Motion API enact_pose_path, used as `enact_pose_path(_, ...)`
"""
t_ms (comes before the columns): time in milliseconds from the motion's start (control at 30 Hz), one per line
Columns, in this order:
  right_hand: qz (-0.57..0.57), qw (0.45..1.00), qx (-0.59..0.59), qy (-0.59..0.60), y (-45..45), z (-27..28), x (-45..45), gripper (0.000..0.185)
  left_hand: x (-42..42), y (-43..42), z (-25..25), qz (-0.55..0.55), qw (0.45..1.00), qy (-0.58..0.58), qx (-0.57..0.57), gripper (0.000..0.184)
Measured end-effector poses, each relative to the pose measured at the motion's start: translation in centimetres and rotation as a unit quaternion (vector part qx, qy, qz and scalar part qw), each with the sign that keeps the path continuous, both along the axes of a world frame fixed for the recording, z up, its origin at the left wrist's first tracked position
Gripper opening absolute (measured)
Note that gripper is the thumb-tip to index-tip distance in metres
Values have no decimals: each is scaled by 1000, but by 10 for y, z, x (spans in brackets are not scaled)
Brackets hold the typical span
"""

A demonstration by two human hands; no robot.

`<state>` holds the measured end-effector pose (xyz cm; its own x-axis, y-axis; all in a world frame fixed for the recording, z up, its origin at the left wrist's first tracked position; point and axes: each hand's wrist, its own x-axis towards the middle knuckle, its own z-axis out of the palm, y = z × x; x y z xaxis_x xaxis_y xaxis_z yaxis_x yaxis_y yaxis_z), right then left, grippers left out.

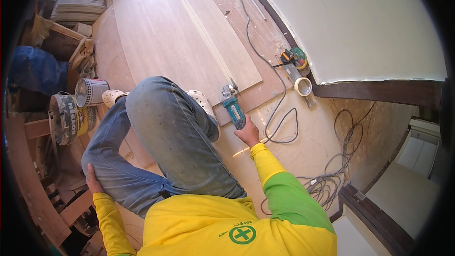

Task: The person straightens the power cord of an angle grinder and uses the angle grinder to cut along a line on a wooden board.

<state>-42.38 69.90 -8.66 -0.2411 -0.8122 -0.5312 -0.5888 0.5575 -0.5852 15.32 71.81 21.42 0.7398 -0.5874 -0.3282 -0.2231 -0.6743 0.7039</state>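
Note:
My right hand (248, 132) is wrapped round the rear of a teal angle grinder (233, 110). The grinder's metal head points away from me and sits at the near edge of a wooden panel (185, 33), by the end of a long lengthwise line in the wood. Whether the disc touches the panel I cannot tell. Down at the left, my left hand (93, 180) lies against the outside of my bent knee (95, 159), fingers stretched along the jeans and partly hidden, holding nothing.
A power cable (258, 50) runs along the panel's right side. Tape rolls (302, 86) and a green disc (297, 57) lie near the wall. Coiled cables (327, 185) are at right. A paint can (90, 92), a bucket (66, 118) and wood scraps crowd the left.

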Motion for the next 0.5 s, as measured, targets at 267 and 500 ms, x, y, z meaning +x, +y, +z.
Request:
enact_pose_path(267,2,1000,11,0,1,1,-2,80,10,2,-6,2,1000,15,-13,109)
enact_pose_path(500,1,1000,5,-1,4,2,-2,80,5,2,-2,1,1000,2,-6,110)
